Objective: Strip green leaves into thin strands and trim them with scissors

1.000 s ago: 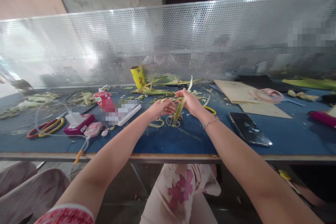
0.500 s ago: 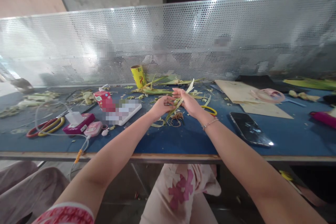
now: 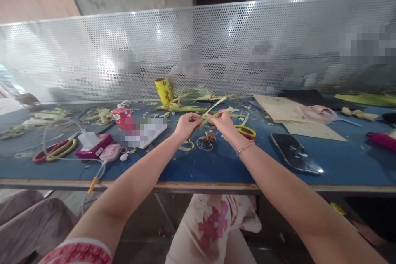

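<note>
Over the middle of the blue table, my left hand [image 3: 188, 125] and my right hand [image 3: 223, 123] meet fingertip to fingertip. Both pinch a pale green strip of leaf, like a corn husk [image 3: 216, 106], whose free end sticks up to the right. Another part of it hangs below the left fingers. Underneath lies a small tangle of thin brown wire or string [image 3: 208, 141]. Beside my right wrist rest scissors with yellow and red handles [image 3: 246, 131], partly hidden. Longer green stalks and leaves [image 3: 182, 108] lie just beyond my hands.
To the left are a red drink carton [image 3: 122, 118], a white box [image 3: 151, 133], a charger with a cable [image 3: 87, 138] and another pair of scissors [image 3: 55, 150]. A yellow can [image 3: 163, 90] stands behind. On the right are a phone [image 3: 295, 153] and brown paper [image 3: 306, 130]. A perforated metal screen [image 3: 210, 41] closes the back.
My hands have come together at the strip. The right hand has lowered and its fingers have closed in a pinch; the strip's upper end now leans further right and lower.
</note>
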A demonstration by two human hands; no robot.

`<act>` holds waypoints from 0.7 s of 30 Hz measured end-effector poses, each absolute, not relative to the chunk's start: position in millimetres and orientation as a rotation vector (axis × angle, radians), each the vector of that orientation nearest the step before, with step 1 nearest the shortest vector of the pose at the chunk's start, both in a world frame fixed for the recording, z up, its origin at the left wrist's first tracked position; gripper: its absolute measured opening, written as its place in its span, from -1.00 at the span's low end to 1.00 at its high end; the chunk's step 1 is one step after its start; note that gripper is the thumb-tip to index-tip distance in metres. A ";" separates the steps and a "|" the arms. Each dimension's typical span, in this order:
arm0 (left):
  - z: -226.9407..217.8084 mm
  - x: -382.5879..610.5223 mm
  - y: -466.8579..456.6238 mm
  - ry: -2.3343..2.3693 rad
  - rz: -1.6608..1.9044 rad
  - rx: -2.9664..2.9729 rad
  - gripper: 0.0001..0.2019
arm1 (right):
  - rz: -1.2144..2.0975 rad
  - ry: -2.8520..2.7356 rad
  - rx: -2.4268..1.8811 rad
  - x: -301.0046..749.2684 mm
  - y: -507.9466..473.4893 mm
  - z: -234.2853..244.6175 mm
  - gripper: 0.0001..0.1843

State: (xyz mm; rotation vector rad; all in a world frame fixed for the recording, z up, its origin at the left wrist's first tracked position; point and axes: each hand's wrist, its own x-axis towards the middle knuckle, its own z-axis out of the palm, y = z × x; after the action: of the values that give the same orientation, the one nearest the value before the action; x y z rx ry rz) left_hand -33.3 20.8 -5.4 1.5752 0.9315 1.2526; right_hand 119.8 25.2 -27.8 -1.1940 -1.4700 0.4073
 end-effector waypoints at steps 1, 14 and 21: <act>-5.3 -33.5 20.8 0.928 1.263 1.582 -0.84 | 0.608 -1.412 -1.239 116.6 20.8 -25.1 -0.61; -5.1 -33.4 20.6 1.027 1.262 1.743 -0.85 | 0.874 -1.321 -1.146 110.1 9.4 -15.7 -0.87; 3.7 -32.7 14.0 1.032 1.151 1.695 -0.94 | 0.846 -1.304 -1.118 111.2 5.9 -13.8 -0.78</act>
State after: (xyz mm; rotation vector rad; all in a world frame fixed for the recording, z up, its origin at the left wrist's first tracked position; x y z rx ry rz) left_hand -32.7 14.0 3.7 1.6952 1.0316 1.1507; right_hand 111.2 5.9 -13.8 -1.1176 -1.3045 0.8460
